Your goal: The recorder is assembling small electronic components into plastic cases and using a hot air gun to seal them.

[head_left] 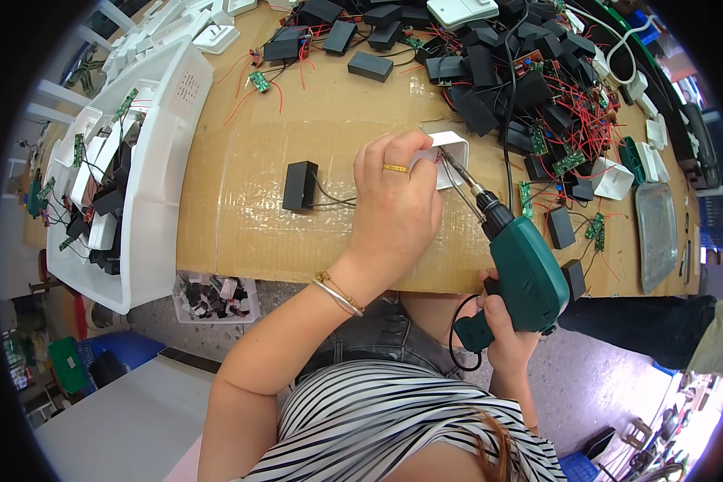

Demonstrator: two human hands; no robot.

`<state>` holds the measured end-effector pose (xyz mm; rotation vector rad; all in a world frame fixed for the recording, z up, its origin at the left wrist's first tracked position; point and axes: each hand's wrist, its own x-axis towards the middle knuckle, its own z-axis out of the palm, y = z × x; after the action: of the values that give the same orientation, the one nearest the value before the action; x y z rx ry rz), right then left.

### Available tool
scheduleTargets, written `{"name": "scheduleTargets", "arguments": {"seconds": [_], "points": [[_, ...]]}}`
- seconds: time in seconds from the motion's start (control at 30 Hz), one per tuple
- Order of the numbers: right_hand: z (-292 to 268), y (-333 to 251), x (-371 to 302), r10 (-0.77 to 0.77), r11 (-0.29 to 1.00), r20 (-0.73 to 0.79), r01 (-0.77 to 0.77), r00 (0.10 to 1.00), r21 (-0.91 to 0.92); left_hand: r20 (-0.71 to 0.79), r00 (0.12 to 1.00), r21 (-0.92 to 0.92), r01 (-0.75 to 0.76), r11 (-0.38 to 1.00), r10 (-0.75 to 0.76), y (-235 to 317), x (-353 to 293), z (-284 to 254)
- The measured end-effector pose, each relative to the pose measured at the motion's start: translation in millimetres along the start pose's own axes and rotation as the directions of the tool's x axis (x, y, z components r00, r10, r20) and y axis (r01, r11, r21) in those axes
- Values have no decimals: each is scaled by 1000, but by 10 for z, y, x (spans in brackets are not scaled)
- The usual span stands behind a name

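My left hand (394, 197) is closed on a small open white plastic case (458, 153), held tilted above the cardboard. In my right hand (506, 333) is a green pistol-shaped soldering gun (530, 269), gripped by its handle at the table's front edge. Its metal tip and thin side tube reach into the white case, close to my left fingertips. What the tip touches inside is hidden. Left of my hand lies a black box (300, 186); its two black wires run toward the hand and disappear behind it.
Cardboard (249, 233) covers the table. A white bin (186, 96) holding cases and circuit boards stands at the left. Black boxes (478, 72) with red wires are heaped at the back right. A dark cable (512, 104) crosses there. At the right lies a metal tray (657, 241).
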<state>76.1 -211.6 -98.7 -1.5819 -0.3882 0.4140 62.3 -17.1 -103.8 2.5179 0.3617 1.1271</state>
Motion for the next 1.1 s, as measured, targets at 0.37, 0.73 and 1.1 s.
{"name": "scheduleTargets", "arguments": {"seconds": [0.37, 0.73, 1.1], "points": [[15, -7, 25, -38, 999, 9, 38, 999, 2, -6, 1000, -2, 0, 1000, 0, -11, -9, 12], [22, -7, 20, -18, 999, 7, 18, 1000, 31, 25, 1000, 16, -4, 1000, 4, 3, -6, -8], [-38, -43, -12, 50, 995, 39, -46, 998, -86, 19, 1000, 13, 1, 1000, -2, -7, -16, 3]]}}
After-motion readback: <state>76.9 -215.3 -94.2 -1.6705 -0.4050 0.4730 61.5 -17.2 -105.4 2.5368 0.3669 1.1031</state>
